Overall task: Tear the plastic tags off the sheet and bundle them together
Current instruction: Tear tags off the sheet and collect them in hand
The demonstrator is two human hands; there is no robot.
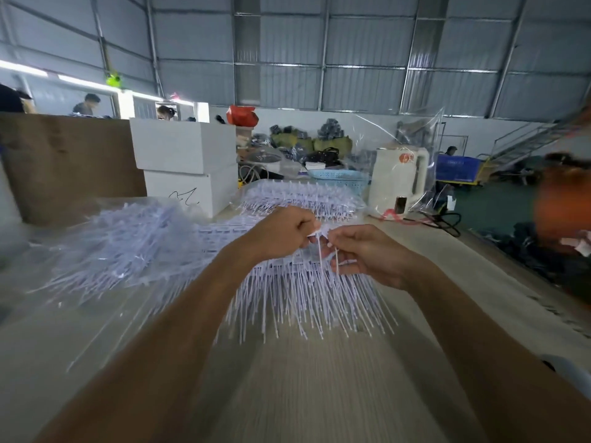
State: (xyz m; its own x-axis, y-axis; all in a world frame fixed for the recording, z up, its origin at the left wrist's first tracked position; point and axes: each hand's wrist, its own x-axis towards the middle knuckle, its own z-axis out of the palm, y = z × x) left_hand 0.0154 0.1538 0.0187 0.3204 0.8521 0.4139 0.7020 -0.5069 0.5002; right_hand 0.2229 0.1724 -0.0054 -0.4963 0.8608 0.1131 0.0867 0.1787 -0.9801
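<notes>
A: Tags (319, 247) held above the sheet (297, 282) on the table (319, 378)?
B: Yes. Left hand (281, 233) pinches the heads, right hand (358, 254) curls round the stems, probably collecting a bundle. Loose pile (128, 247) lies left.

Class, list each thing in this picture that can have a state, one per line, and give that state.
Left hand: curled, pinching tags.
Right hand: curled, holding tags.
Sheet of tags: lying on the table, strips fanned toward the person.
Loose tag pile: heaped, unbundled.
White jug: upright, inside clear plastic.
</notes>
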